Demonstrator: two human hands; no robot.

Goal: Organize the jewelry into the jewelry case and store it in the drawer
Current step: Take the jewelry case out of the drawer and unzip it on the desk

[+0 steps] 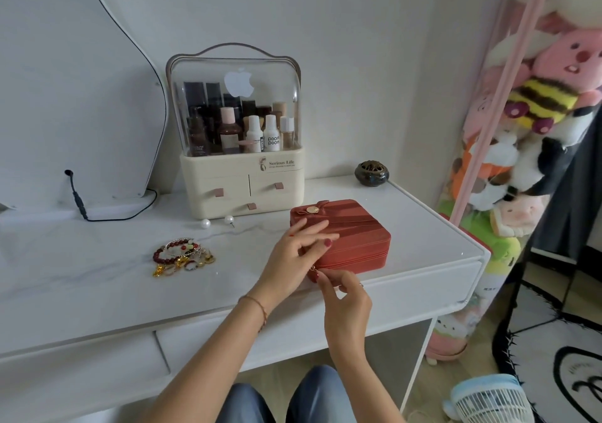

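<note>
A closed red jewelry case (pixel 355 227) with a bow and gold button lies on the white dressing table (pixel 97 279), near its front right. My left hand (pixel 299 253) rests on the case's near-left corner, fingers over the lid edge. My right hand (pixel 342 295) pinches the small gold zipper pull (pixel 313 269) at the case's front-left corner. A heap of jewelry (pixel 182 256), with red bead bracelets, gold rings and earrings, lies on the table to the left. Two pearl earrings (pixel 217 222) lie further back. Shut drawers (pixel 81 370) run under the tabletop.
A cream cosmetics organizer (pixel 241 181) with a clear dome stands at the back centre. A mirror (pixel 71 96) with a black cable leans at the back left. A dark incense burner (pixel 371 173) sits at the back right. Plush toys and a small fan (pixel 488 400) stand right of the table.
</note>
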